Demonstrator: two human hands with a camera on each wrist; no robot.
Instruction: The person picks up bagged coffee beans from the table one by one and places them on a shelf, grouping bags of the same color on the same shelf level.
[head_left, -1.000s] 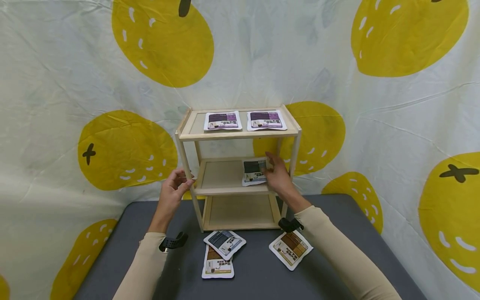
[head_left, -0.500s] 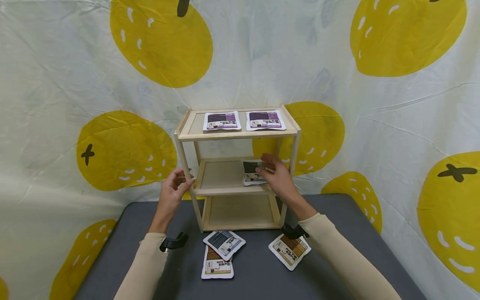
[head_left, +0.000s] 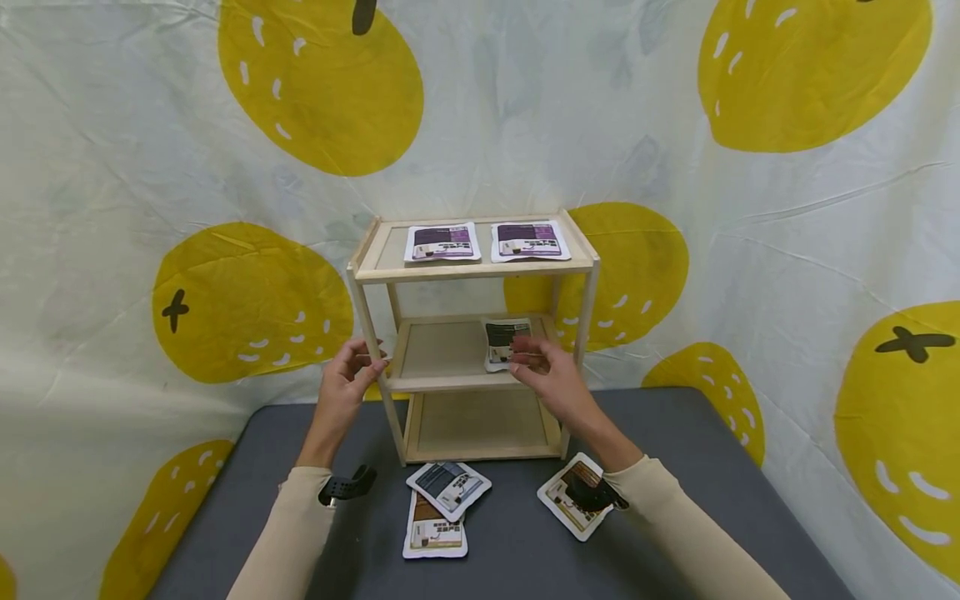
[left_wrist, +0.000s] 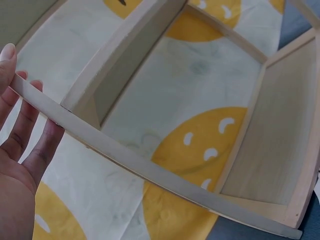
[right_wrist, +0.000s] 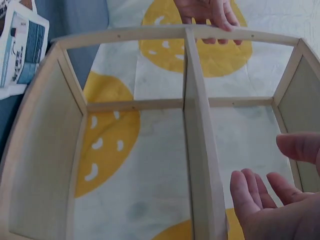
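A three-tier wooden shelf rack (head_left: 438,350) stands ahead of me in the head view. My left hand (head_left: 345,375) pinches its front left post (left_wrist: 125,155); the left wrist view shows the thumb on one side and fingers on the other. On the right half of the middle tier lies a dark green and white packet (head_left: 498,340). In the head view my right hand (head_left: 561,383) overlaps its right edge. The right wrist view shows that hand's thumb and fingers (right_wrist: 245,197) apart, with nothing between them. Two purple packets (head_left: 442,242) lie side by side on top.
On the dark table (head_left: 510,558) before the rack, a blue packet (head_left: 450,487) overlaps a brown one (head_left: 435,540). Another brown packet (head_left: 562,504) lies to the right, partly under the right wrist's black strap (head_left: 588,492). A fruit-print curtain (head_left: 487,108) hangs behind.
My right hand has come off the dark green packet, moving down and toward me, and more of the packet shows. The left hand stays on the post.
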